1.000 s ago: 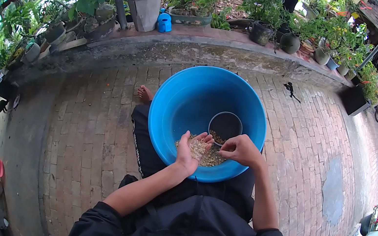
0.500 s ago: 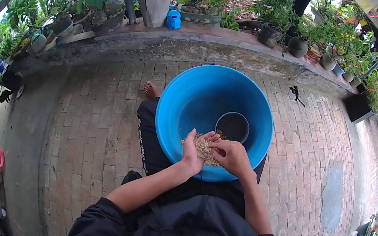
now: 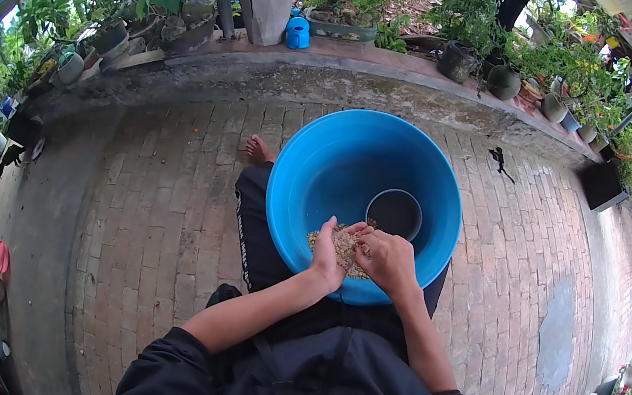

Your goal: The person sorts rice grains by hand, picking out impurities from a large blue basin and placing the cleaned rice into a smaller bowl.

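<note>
Palm of the left hand (image 3: 329, 258) faces up, cupped, fingers part-curled and spread open, not clenched; heap of pale grain-like bits (image 3: 344, 252) rests in it. Right hand (image 3: 387, 260) reaches in from the other side, fingers bent toward thumb at the heap's edge; gap between the tips too small to make out, cannot tell if they pinch anything. Both hands sit low over the near part of a big blue tub (image 3: 336, 172), heap above the tub floor. More loose bits (image 3: 312, 241) lie in the tub around and below the left hand. Round dark bowl (image 3: 394, 214) with a pale rim is inside too, just beyond the right hand. Tub rests against the lap, dark trousers (image 3: 251, 208) to its left, bare foot (image 3: 260, 150) past the knee. Brick paving (image 3: 167, 199) underneath. Farther out, low ledge (image 3: 309, 85) holds potted plants, tall grey pot (image 3: 264, 11), blue container (image 3: 298, 33) beside it.
</note>
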A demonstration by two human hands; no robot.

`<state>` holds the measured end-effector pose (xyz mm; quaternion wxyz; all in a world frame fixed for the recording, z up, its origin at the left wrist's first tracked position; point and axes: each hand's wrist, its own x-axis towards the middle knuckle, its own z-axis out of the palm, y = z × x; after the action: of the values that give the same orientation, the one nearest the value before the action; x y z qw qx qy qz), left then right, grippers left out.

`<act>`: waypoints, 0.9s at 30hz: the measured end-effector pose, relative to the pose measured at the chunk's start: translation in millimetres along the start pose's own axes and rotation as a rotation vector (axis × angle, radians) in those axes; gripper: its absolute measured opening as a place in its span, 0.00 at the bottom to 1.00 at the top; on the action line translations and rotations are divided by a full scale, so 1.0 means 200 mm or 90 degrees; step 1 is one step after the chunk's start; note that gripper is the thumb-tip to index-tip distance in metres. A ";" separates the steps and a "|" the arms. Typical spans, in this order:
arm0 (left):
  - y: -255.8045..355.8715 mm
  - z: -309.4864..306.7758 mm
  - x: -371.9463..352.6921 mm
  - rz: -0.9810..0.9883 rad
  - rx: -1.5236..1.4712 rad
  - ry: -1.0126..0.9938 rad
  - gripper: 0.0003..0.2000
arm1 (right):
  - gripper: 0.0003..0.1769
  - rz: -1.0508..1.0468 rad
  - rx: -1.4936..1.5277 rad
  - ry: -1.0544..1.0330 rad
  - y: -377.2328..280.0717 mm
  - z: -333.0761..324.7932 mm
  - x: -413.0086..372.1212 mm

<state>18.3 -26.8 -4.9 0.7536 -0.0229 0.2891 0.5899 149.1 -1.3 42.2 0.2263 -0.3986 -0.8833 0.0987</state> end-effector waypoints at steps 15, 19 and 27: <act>0.00 0.01 0.00 -0.013 -0.001 0.008 0.30 | 0.09 0.066 0.237 0.022 -0.04 -0.03 -0.02; 0.01 0.01 -0.01 -0.010 0.012 0.011 0.30 | 0.10 0.112 0.362 0.002 -0.01 0.00 -0.02; 0.01 0.02 -0.02 -0.009 0.015 0.009 0.29 | 0.07 0.195 0.499 -0.028 0.00 0.00 -0.03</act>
<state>18.2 -28.0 -0.1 0.7557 -0.0200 0.3016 0.5811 152.9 -6.6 40.1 0.3245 -0.4070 -0.7138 0.4685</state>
